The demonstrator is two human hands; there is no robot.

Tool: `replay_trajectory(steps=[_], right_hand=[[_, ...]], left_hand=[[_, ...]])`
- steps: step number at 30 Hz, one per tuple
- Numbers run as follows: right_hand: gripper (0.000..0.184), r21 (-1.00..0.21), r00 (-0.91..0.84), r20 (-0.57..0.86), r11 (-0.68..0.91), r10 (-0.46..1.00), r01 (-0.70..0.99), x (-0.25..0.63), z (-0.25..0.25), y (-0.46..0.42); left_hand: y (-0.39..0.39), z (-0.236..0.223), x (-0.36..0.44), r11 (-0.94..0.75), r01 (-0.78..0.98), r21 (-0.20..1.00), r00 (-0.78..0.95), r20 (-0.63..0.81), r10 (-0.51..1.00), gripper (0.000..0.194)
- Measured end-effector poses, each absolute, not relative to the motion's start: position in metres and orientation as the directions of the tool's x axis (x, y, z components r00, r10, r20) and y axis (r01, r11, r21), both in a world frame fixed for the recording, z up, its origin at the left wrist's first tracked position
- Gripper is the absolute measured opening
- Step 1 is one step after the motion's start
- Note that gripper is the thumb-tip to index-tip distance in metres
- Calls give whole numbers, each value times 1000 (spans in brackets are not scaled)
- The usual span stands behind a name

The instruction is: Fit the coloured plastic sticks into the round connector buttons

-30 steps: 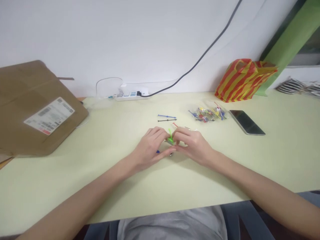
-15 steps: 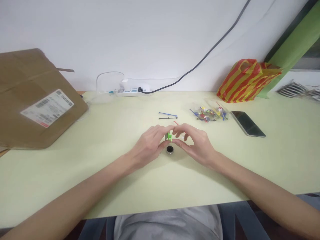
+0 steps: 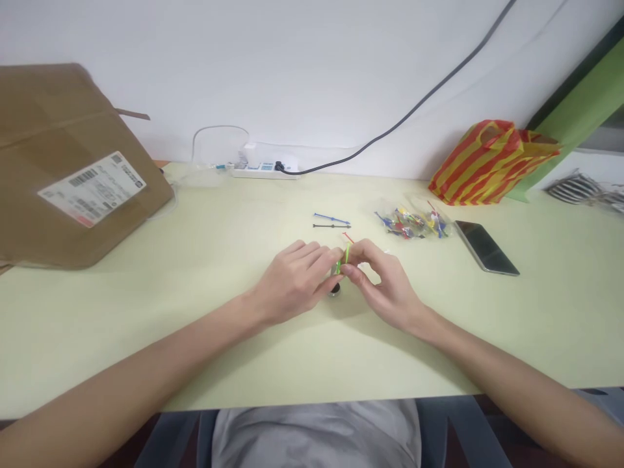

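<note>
Both hands meet above the middle of the table around a small bright green plastic piece [image 3: 347, 252]. My left hand [image 3: 303, 276] is closed, its thumb and forefinger pinching the piece's left side. From the other side, my right hand [image 3: 385, 276] pinches it between thumb and fingertips. The fingers cover most of it, so its full shape is hidden. Just below the fingertips a small round thing with a dark top [image 3: 335, 290] stands on the table, partly covered by my left thumb. A thin red stick [image 3: 348, 238] pokes out behind the right fingers.
Beyond the hands lie a blue arrow-like stick [image 3: 331, 218] and a black one [image 3: 331, 226]. Clear bags of coloured plastic parts [image 3: 412, 222], a phone [image 3: 486, 248] and a striped bag [image 3: 492, 162] are to the right. A cardboard box [image 3: 78, 175] stands left, a power strip [image 3: 266, 172] behind.
The fingers of both hands have closed in on the green piece, the right ones now gripping its right side. My left thumb now partly covers the round thing. The view has shifted slightly.
</note>
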State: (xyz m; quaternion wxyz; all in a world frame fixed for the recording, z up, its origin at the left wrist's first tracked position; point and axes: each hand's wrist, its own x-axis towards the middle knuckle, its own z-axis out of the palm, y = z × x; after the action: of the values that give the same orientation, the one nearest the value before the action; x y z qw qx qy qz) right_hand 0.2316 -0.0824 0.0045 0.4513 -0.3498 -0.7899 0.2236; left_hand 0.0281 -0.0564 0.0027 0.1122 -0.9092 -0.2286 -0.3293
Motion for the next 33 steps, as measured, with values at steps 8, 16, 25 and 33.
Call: replay_trajectory(steps=[8, 16, 25, 33], right_hand=[[32, -814, -372, 440, 538, 817, 219, 233, 11, -82], [39, -876, -476, 329, 452, 815, 170, 239, 5, -71], [29, -869, -466, 302, 442, 831, 225, 245, 10, -71], [25, -521, -261, 570, 589, 779, 618, 269, -9, -35]], left_hand=[[-55, 5, 25, -898, 440, 1, 729, 583, 358, 9], [-52, 1, 26, -934, 357, 8, 718, 638, 279, 7], [-37, -5, 13, -930, 360, -71, 747, 620, 241, 8], [-21, -13, 3, -882, 468, -51, 739, 571, 359, 13]])
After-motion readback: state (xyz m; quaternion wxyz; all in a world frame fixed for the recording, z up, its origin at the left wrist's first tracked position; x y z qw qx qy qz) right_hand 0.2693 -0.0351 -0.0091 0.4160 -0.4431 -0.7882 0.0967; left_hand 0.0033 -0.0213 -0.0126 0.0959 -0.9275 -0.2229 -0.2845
